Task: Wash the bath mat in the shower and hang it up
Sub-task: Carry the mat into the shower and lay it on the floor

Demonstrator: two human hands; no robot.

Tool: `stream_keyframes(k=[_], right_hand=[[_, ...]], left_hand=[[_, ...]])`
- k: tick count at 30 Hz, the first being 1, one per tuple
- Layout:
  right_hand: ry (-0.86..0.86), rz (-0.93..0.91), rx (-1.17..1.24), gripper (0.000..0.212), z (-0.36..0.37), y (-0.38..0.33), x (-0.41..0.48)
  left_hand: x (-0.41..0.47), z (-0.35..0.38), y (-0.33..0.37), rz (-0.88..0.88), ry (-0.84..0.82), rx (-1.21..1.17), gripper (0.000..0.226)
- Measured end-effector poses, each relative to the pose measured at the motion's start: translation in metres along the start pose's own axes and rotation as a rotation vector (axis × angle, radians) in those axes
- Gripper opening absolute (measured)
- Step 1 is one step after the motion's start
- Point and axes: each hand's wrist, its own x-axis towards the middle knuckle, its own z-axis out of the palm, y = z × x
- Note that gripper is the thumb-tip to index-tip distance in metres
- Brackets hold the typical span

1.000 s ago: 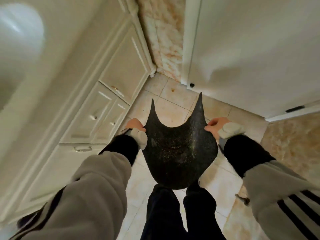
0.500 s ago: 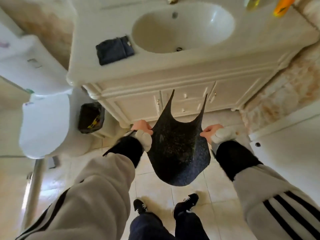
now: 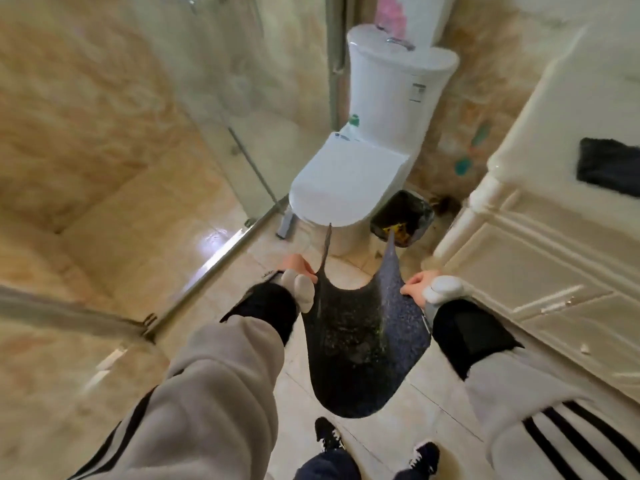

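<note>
The dark speckled bath mat (image 3: pixel 363 344) hangs slack in front of me above the tiled floor, its two top corners pointing up. My left hand (image 3: pixel 296 266) grips its left edge and my right hand (image 3: pixel 417 284) grips its right edge. The mat sags into a rounded belly between them. The shower (image 3: pixel 145 209), with glass panels and a metal floor rail, lies to my left.
A white toilet (image 3: pixel 349 181) stands straight ahead, with a black waste bin (image 3: pixel 401 218) beside it. The white vanity cabinet (image 3: pixel 540 258) runs along the right, a dark folded cloth (image 3: pixel 609 169) on its top. My feet (image 3: pixel 377 445) stand on beige floor tiles.
My view has swung left from the door past the vanity to the toilet and shower. Both hands keep the same hold on the mat.
</note>
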Motion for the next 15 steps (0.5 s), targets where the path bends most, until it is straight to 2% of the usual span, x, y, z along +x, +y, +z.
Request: stream_keyframes(k=[1,2,4,7,11,13,15], right_hand=[[-0.005,-0.066,-0.059,0.021,0.013,-0.052,0.006],[-0.030,-0.075,-0.074,0.019,0.011,-0.067,0.002],[-0.081,-0.184,-0.137,0.016,0.032,-0.142,0.003],[-0.082,-0.275,-0.252,0.023,0.054,-0.233,0.006],[-0.104,-0.380,-0.347,0.020,0.080,-0.334,0.026],[-0.121,-0.420,-0.411,0.030,0.087,-0.379,0.038],[-0.132,-0.474,-0.422,0.025,0.096,-0.434,0.051]], left_hand=[[0.002,-0.033,-0.038,-0.055,0.038,-0.045,0.027],[0.007,-0.041,-0.047,-0.056,0.044,-0.046,0.024],[0.013,-0.089,-0.104,-0.118,0.090,-0.119,0.018],[0.014,-0.151,-0.160,-0.190,0.121,-0.213,0.015],[0.024,-0.214,-0.213,-0.247,0.196,-0.312,0.006],[0.034,-0.242,-0.231,-0.288,0.222,-0.322,0.010],[0.047,-0.279,-0.252,-0.341,0.261,-0.339,0.022]])
